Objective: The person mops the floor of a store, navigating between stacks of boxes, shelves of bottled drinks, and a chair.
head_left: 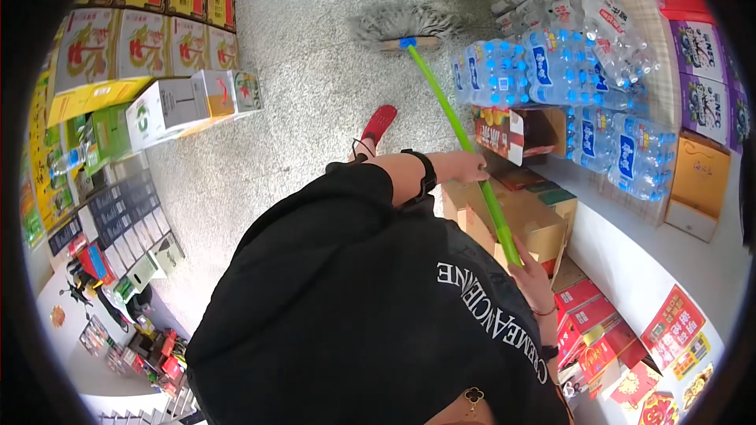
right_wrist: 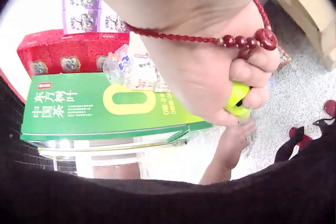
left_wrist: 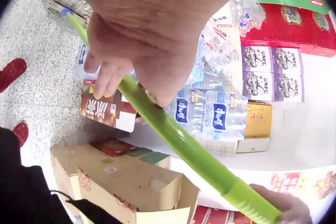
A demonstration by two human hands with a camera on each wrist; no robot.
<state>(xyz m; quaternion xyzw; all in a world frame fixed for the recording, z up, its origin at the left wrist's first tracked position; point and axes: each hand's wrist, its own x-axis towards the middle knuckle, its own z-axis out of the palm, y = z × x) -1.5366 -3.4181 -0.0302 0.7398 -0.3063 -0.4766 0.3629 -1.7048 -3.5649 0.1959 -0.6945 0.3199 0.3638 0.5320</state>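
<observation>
A string mop with a grey head (head_left: 405,24) lies on the speckled floor ahead, its bright green handle (head_left: 442,88) slanting back toward me. My left hand (head_left: 461,167) curls around the handle partway along, below a black wristband. Nearer my body, my right hand (head_left: 531,279) grips the upper end of the same handle. In the left wrist view the green handle (left_wrist: 178,137) passes under the left hand (left_wrist: 142,40) to the right hand at lower right. The right wrist view shows the right hand's fingers (right_wrist: 249,74) wrapped around the handle's open end (right_wrist: 239,98).
Shrink-wrapped water bottles (head_left: 543,71) stand to the right of the handle, with cardboard boxes (head_left: 520,212) close beneath it. Stacked cartons (head_left: 157,39) line the left side. A red shoe (head_left: 379,122) is on the floor between. A green carton (right_wrist: 105,106) stands at the side.
</observation>
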